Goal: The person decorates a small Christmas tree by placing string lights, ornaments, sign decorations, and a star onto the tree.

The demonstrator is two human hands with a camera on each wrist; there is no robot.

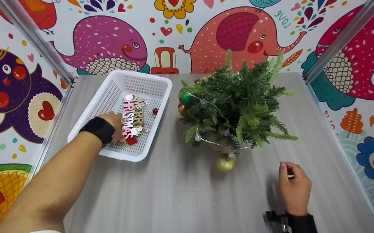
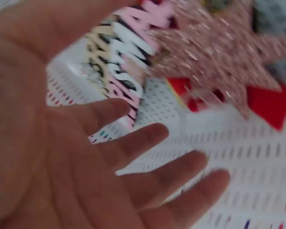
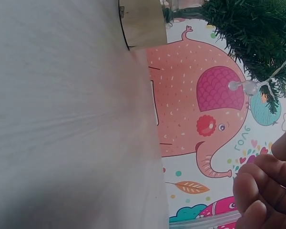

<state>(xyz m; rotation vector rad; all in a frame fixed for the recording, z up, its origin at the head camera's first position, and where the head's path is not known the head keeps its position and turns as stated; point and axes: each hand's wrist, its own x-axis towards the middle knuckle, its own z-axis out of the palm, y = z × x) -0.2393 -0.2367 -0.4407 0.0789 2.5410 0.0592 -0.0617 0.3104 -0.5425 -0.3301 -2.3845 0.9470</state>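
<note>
While the left hand (image 1: 111, 122) dips into the basket (image 1: 125, 157), the right hand (image 1: 295, 189) sits near the tree (image 1: 238, 103)

Though the left fingers spread wide near the star (image 2: 214, 52) and the sign (image 1: 129, 118) — both in the basket — I cannot tell whether the thumb touches the star. Loosely curled, the right hand holds nothing. A gold ball (image 1: 225, 164) hangs at the front of the tree.
</note>
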